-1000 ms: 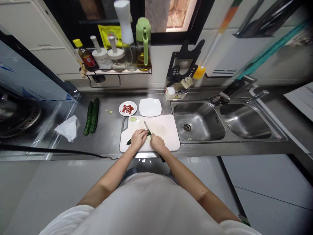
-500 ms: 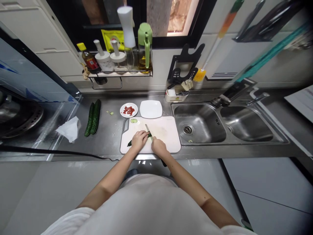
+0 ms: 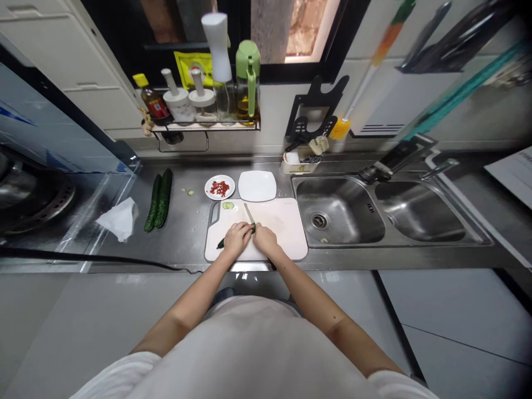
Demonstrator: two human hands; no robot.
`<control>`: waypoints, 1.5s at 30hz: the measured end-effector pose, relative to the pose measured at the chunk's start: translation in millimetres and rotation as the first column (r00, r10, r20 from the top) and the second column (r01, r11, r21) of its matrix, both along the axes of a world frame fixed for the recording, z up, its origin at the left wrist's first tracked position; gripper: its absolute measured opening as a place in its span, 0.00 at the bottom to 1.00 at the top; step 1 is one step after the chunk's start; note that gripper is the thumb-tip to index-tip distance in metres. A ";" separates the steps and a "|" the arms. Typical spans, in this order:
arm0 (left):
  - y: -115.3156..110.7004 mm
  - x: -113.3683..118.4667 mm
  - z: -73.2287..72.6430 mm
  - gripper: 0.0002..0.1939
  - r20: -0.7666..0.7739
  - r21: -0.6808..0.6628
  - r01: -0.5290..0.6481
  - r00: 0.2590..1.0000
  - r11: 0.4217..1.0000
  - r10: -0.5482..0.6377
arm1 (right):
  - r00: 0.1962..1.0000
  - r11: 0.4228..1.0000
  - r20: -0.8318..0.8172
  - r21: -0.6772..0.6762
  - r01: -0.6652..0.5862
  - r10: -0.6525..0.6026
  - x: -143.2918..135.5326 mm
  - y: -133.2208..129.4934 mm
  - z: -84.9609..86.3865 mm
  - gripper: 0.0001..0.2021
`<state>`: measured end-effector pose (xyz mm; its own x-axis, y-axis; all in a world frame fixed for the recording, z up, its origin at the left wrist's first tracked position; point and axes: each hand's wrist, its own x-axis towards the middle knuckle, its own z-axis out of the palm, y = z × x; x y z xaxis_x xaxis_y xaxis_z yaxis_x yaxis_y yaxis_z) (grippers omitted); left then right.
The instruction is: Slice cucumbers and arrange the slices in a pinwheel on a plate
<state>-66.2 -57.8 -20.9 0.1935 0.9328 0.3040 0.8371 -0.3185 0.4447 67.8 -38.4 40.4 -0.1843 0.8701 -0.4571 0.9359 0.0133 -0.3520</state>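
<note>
On the white cutting board (image 3: 286, 227) lies a dark green cucumber (image 3: 221, 244), mostly covered by my left hand (image 3: 238, 238), whose fingers press around it. My right hand (image 3: 265, 239) is closed on a knife (image 3: 249, 213); the blade points up and left, against the cucumber's right end beside my left fingertips. The knife's handle is mostly hidden under my right hand. A few pale cucumber slices (image 3: 228, 205) rest at the board's top left corner.
Behind the board stand a plate of chopped red pieces (image 3: 219, 188) and a white square plate (image 3: 256, 186). Two whole cucumbers (image 3: 158, 199) and a crumpled tissue (image 3: 118, 219) lie left. A double sink (image 3: 341, 208) is right; a bottle rack (image 3: 208, 126) hangs above the counter.
My right hand has moved slightly up and left with the knife, closer to my left hand. The knife blade has shifted up and left. My left hand has hardly moved.
</note>
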 end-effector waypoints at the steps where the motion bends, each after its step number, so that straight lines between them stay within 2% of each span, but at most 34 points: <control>1: 0.0 0.0 -0.2 0.13 -0.001 0.002 -0.001 1.000 1.000 0.001 | 1.000 1.000 -0.002 0.001 0.002 -0.002 -0.4 0.6 -0.1 0.16; 12: 0.1 0.0 -1.7 0.12 -0.007 0.033 0.005 1.000 0.999 -0.005 | 0.999 1.000 0.036 -0.011 -0.020 0.020 6.1 -11.5 2.4 0.17; 26: -0.3 0.1 -2.2 0.12 0.010 -0.014 -0.005 1.000 1.000 0.005 | 0.995 0.997 0.095 -0.064 -0.034 0.040 18.9 -33.9 7.0 0.15; 37: -1.1 1.0 1.3 0.12 0.017 0.000 -0.008 1.000 1.000 0.008 | 0.992 0.996 0.114 -0.085 -0.035 0.044 30.0 -51.3 1.7 0.14; 45: -0.8 0.8 -0.5 0.13 0.013 0.002 -0.010 1.000 1.000 0.010 | 0.990 0.994 0.129 -0.099 -0.043 0.055 37.5 -66.3 7.9 0.14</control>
